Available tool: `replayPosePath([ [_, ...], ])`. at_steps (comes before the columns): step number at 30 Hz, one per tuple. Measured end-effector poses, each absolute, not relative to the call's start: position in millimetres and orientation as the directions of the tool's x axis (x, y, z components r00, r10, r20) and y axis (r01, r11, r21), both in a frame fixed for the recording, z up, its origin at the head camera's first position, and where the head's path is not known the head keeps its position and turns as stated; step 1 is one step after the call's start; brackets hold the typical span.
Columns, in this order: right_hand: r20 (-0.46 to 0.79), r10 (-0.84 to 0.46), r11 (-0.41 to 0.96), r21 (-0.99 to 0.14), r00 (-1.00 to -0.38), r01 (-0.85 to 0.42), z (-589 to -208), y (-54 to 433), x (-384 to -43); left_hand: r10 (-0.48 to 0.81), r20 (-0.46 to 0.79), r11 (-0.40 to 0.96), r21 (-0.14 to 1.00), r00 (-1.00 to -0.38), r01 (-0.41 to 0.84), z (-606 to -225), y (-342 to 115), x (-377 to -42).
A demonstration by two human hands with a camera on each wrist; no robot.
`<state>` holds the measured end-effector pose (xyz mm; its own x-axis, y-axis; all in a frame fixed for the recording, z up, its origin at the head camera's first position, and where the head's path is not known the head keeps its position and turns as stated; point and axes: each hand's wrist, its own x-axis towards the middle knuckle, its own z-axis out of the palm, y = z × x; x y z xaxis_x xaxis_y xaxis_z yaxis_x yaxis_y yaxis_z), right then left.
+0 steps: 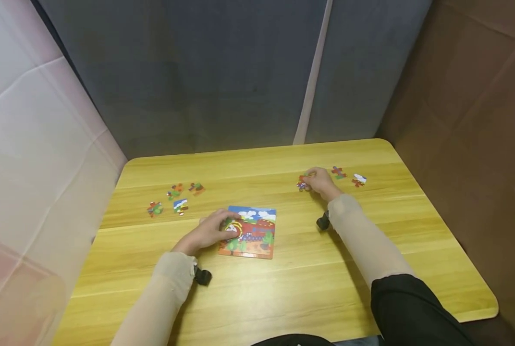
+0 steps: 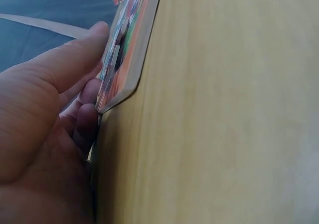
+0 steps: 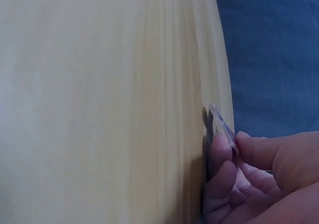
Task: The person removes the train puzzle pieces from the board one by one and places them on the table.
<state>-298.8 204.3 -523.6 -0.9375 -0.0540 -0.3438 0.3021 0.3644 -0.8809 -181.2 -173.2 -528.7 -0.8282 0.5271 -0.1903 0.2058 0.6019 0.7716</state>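
Observation:
A square jigsaw puzzle (image 1: 257, 242) with a colourful picture lies on the table in front of me. My left hand (image 1: 212, 230) rests at its left side, thumb and forefinger spread over the picture. In the left wrist view, the lower fingers (image 2: 87, 122) bend against the board's edge (image 2: 134, 79). Further back and to the right, my right hand (image 1: 321, 182) pinches a red and purple puzzle piece (image 1: 301, 184) between thumb and fingers. That puzzle piece (image 3: 224, 127) appears edge-on, tilted above the wood, in the right wrist view.
Several loose pieces lie left of the puzzle, among them a blue and white puzzle piece (image 1: 180, 206). Right of my right hand are a red and blue piece (image 1: 338, 172) and a white and red piece (image 1: 359, 180). A dark curtain (image 1: 240, 77) hangs behind the table (image 1: 257, 302).

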Motion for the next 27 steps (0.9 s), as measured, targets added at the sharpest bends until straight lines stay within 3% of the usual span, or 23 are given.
replayPosePath([
  [7,-0.312,-0.052,0.366,-0.89,-0.949,0.273,-524.1,205.4,-305.2,0.508,-0.193,0.616,0.762,-0.839,0.199,-525.7,-173.4,-178.8],
  [12,-0.289,-0.019,0.439,-0.862,-0.957,0.252,-523.8,207.6,-305.7,0.517,-0.186,0.625,0.749,-0.835,0.22,-530.4,-172.8,-180.9],
  [23,-0.195,0.062,0.708,-0.683,-0.979,0.181,-527.6,206.0,-304.0,0.517,-0.18,0.632,0.74,-0.837,0.231,-528.7,-168.1,-179.4],
  [27,-0.185,0.054,0.745,-0.646,-0.981,0.163,-529.3,206.2,-302.4,0.516,-0.189,0.638,0.735,-0.835,0.229,-529.0,-167.2,-178.1],
])
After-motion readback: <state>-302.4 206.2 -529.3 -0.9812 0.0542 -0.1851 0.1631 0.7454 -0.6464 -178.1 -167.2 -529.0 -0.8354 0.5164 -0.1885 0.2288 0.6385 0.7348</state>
